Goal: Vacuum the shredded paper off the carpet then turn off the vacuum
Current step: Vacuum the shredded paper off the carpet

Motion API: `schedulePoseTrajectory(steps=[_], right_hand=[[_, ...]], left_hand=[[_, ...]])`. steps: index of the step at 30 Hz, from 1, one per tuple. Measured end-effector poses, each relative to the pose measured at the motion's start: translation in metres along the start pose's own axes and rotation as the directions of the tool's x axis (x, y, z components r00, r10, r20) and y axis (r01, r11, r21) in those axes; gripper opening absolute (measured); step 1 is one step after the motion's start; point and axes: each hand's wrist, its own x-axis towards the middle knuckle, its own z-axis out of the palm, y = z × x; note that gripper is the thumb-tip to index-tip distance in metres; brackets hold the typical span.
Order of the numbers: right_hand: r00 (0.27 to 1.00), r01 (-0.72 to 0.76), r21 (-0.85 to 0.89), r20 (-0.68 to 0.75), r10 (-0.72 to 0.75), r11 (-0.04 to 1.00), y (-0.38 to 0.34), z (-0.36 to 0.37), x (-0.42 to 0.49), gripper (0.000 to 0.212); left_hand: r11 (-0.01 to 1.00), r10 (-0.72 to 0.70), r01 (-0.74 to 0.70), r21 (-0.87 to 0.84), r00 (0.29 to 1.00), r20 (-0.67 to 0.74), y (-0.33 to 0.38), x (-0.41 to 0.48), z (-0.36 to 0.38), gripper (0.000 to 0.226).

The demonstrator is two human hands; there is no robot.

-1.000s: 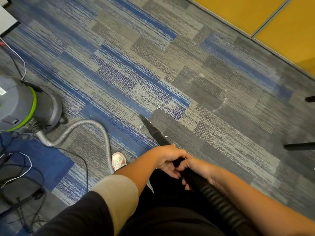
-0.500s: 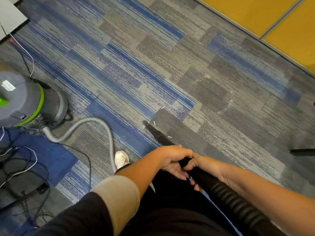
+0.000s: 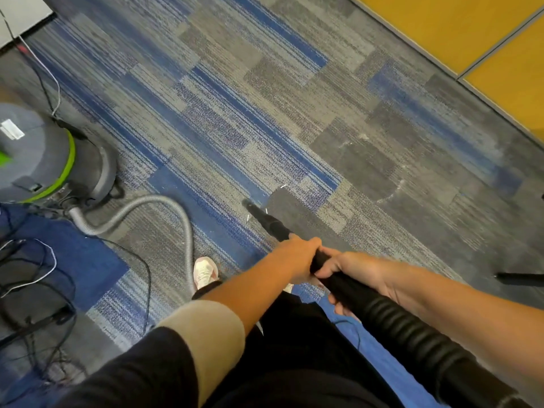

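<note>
A black vacuum wand [image 3: 266,220] runs from my hands down to the blue and grey carpet [image 3: 265,119], its nozzle tip touching the floor. My left hand [image 3: 297,256] grips the wand in front, and my right hand [image 3: 350,275] grips it just behind, where the ribbed black hose [image 3: 412,334] begins. A few thin white paper shreds [image 3: 283,187] lie beside the nozzle tip. The grey vacuum canister [image 3: 44,160] with a green band stands at the left, and its grey hose [image 3: 164,207] loops across the floor.
Black and white cables [image 3: 35,269] tangle on the floor at lower left by a dark blue mat [image 3: 85,260]. A yellow wall [image 3: 459,33] closes the upper right. A black bar [image 3: 521,278] lies at the right edge. My foot in a pale shoe [image 3: 204,272] stands by the hose.
The nozzle has shifted slightly across the carpet near the shreds. The view has drifted, so the canister and hose sit more to the right. Both hands keep their grip.
</note>
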Motion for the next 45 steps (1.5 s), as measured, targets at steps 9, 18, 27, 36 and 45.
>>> schedulePoseTrajectory(steps=[9,18,27,36,45], right_hand=[[0.998,-0.056,-0.026,-0.014,0.056,0.998,0.003,-0.006,-0.009,0.054],[0.998,-0.066,0.003,-0.024,0.066,0.998,0.009,-0.016,-0.014,0.064],[0.996,-0.029,0.037,-0.081,0.032,0.999,0.006,-0.032,-0.029,0.056],[0.995,-0.030,0.067,-0.096,0.037,0.997,0.023,-0.030,-0.028,0.066],[0.991,0.085,0.127,-0.113,-0.071,0.988,0.002,-0.051,-0.026,0.058]], left_hand=[[0.999,0.033,-0.033,-0.002,0.999,-0.002,0.010,-0.006,0.008,0.058],[0.999,0.038,-0.037,-0.025,0.998,0.041,0.023,-0.004,0.009,0.058],[0.996,0.085,-0.084,-0.031,0.996,0.018,0.039,0.011,0.001,0.054],[0.997,0.074,-0.073,-0.012,0.994,0.076,0.043,0.011,0.015,0.055],[0.995,0.091,-0.091,-0.026,0.996,-0.019,0.052,0.036,-0.018,0.055]])
